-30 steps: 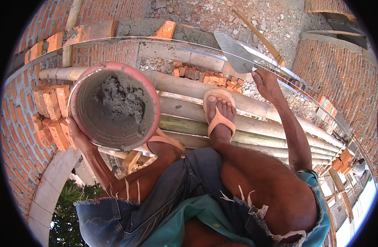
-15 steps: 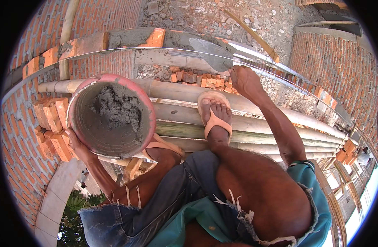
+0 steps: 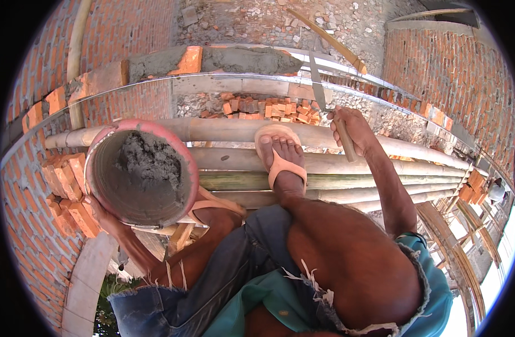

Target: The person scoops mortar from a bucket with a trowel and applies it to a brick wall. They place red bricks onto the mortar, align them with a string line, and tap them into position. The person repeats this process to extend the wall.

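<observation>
At the left, my left hand (image 3: 102, 215) grips the lower side of a reddish bucket (image 3: 194, 171), its fingers partly hidden behind it. The bucket is tilted, and grey wet mortar (image 3: 153, 160) clings inside. My right hand (image 3: 355, 132) is closed around the wooden handle of a trowel (image 3: 317, 84), whose blade is seen nearly edge-on and points away from me. Beyond the blade, fresh mortar (image 3: 246, 60) lies along the top of a brick wall. One orange brick (image 3: 187, 60) sits in that mortar, left of the trowel.
My sandalled feet rest on bamboo poles (image 3: 229, 181). A thin taut line (image 3: 215, 73) runs along the wall. Stacked bricks (image 3: 72, 191) stand left of the bucket; a brick pile (image 3: 274, 108) lies below, beyond the poles. A wooden plank (image 3: 330, 40) leans over rubble.
My right hand has drawn back from the wall toward me and to the right. The trowel blade has turned from flat-on to nearly edge-on. My left hand keeps its hold on the bucket.
</observation>
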Demonstrator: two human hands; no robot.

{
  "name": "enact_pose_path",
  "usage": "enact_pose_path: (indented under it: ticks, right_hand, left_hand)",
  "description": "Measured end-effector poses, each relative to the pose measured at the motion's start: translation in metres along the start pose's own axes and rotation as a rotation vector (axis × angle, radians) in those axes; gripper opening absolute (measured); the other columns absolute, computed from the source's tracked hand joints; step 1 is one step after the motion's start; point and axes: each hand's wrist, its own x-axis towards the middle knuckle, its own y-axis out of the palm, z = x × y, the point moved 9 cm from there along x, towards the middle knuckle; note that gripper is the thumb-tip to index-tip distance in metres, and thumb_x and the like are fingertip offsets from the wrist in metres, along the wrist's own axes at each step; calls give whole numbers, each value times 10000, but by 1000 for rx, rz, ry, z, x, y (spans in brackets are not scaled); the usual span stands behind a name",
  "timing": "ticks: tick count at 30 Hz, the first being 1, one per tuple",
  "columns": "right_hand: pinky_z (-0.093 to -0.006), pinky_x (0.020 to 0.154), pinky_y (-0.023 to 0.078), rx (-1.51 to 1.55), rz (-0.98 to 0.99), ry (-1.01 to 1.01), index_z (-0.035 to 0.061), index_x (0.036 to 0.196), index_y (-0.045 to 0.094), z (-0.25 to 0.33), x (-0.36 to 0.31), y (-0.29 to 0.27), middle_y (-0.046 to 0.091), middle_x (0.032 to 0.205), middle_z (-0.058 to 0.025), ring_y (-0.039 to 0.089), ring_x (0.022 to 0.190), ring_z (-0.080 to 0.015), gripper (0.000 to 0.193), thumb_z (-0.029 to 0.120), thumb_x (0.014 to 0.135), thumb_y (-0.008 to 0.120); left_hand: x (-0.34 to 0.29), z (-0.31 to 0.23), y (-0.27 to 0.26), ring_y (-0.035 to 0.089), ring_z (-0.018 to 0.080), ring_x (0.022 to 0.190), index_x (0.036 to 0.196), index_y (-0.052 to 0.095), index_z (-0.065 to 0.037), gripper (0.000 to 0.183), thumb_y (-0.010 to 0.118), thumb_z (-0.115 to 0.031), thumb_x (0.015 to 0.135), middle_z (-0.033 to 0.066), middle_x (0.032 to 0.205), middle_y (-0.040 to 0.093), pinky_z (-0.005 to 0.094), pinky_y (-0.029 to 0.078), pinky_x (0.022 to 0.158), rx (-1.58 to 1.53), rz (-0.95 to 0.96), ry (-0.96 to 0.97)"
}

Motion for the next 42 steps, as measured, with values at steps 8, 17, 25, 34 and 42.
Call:
enact_pose_path:
  ticks: [8, 17, 25, 34, 42]
  right_hand:
    - [-274, 478, 492, 564, 251, 112, 26, 1096, 600, -2, 52, 66, 572, 764, -10, 524, 571, -110, 352, 312, 1117, 395]
    - [-385, 518, 519, -435, -52, -282, 7, 1062, 612, 26, -6, 22, 651, 785, -112, 658, 619, -224, 313, 312, 1064, 538]
    - [-541, 754, 560, -1184, -251, -791, 27, 1129, 551, 55, 50, 78, 669, 1083, -225, 688, 887, -464, 312, 270, 969, 664]
    - [-553, 709, 518, -1065, -346, -829, 44, 1060, 559, 53, 79, 56, 678, 922, -222, 680, 853, -463, 302, 317, 984, 664]
    - [-493, 700, 539, -1059, -187, -923, 0, 1073, 613, 78, -36, 17, 683, 912, -222, 676, 813, -433, 236, 211, 984, 669]
  left_hand:
    - [7, 14, -3, 564, 235, 1280, 1457, 525, 21, 693, 545, -545, 1058, 133, 1428, 583, 377, 455, 1085, -142, 67, -18]
    - [3, 16, -3, 565, 222, 1271, 1485, 503, -3, 680, 536, -536, 1064, 124, 1436, 583, 373, 447, 1095, -148, 68, -21]
    - [2, 17, 0, 576, 221, 1268, 1471, 521, -13, 648, 521, -524, 1074, 125, 1423, 598, 378, 451, 1098, -200, 78, -59]
    - [-2, 18, -3, 585, 238, 1266, 1458, 530, 5, 636, 493, -511, 1087, 128, 1403, 615, 387, 476, 1078, -173, 76, -32]
    - [-53, -27, 32, 597, 240, 1257, 1499, 488, 2, 593, 414, -450, 1122, 142, 1404, 609, 383, 475, 1088, -168, 84, 56]
